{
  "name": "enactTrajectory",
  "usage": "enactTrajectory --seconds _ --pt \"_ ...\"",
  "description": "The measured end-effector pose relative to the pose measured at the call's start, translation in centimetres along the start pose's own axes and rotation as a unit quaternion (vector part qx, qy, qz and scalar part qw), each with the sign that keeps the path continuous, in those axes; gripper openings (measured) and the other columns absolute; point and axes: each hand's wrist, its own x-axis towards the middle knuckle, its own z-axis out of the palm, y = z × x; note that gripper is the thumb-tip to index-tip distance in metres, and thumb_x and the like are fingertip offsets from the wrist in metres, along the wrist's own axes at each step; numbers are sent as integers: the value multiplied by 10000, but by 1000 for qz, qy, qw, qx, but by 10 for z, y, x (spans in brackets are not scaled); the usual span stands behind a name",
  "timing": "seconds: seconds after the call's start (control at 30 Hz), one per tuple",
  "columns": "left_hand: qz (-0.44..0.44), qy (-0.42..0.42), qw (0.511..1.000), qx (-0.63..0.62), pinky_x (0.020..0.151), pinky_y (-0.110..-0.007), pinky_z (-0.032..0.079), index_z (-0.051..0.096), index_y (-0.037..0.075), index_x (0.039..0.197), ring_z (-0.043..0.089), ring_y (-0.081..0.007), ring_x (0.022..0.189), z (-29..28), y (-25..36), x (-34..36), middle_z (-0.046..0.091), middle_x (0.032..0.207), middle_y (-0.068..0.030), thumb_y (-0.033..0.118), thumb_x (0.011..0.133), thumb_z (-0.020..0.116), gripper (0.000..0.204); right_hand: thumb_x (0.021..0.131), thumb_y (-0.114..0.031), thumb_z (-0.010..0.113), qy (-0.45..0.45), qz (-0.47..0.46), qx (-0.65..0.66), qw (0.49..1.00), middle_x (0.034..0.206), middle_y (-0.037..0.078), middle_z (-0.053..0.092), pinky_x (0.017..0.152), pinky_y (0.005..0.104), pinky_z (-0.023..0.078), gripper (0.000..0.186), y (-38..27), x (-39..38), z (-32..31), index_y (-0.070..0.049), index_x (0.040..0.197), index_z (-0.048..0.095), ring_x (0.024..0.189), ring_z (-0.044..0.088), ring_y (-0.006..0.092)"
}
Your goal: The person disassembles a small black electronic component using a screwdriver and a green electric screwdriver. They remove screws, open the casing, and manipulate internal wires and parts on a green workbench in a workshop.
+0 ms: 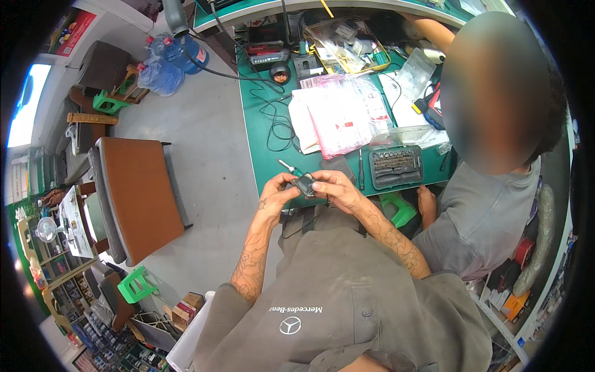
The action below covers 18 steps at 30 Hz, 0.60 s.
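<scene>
My left hand [277, 191] and my right hand [338, 189] meet at the front edge of the green-topped table. Between them, both sets of fingers grip a small dark box-shaped part [304, 185]; its exact kind is not clear. Just beyond it points a green-handled tool with a pale metal tip [286, 165], partly covered by the part and my fingers. A thin black cable [304, 227] hangs below my hands, across my lap. To the right of the hands are a dark flat piece [338, 165], a slim black screwdriver [361, 170] and an open screwdriver bit set [396, 167].
Pink and white plastic bags [341, 115] cover the table's middle. Behind them stands a tray of small parts [350, 46]. A person in grey [483, 217] sits close on my right, one arm over the table. A brown chair [139, 198] stands left, on grey floor.
</scene>
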Motion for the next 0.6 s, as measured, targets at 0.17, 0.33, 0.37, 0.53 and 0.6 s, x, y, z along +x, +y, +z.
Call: enactTrajectory --seconds 0.17,0.33,0.37,0.53,0.6 --pt "71 -45 996 -11 945 -320 426 596 58 1063 568 -158 973 12 25 1 615 1008 -57 26 739 734 354 954 -228 549 3 -14 3 1000 1052 75 648 823 328 525 387 -21 0 13 34 1239 554 922 630 164" --pt "53 -68 995 46 877 -311 482 597 30 1100 573 -167 986 19 44 3 614 1011 -62 13 733 740 393 950 -205 561 45 -39 -47 997 1070 101 633 808 312 517 366 -13 13 2 16 1242 540 940 628 169" --pt "55 -57 995 53 865 -309 495 593 18 1106 582 -168 981 18 40 6 615 1012 -68 11 741 736 392 944 -213 578 61 -74 -143 985 1079 110 628 810 314 516 364 -14 14 4 13 1229 550 943 627 174" --pt "37 12 999 -3 721 -264 522 584 -45 1131 629 -152 859 17 31 10 622 973 -92 28 771 744 401 886 -283 691 118 -157 -338 920 1189 159 606 863 321 507 451 -27 7 21 -4 1225 589 1028 617 205" --pt "30 1 1000 8 826 -310 539 552 -58 1186 638 -187 936 17 31 11 629 1035 -119 55 806 727 433 869 -279 713 106 -185 -370 904 1138 147 658 851 316 517 464 -30 7 19 -31 1246 605 1000 638 185"
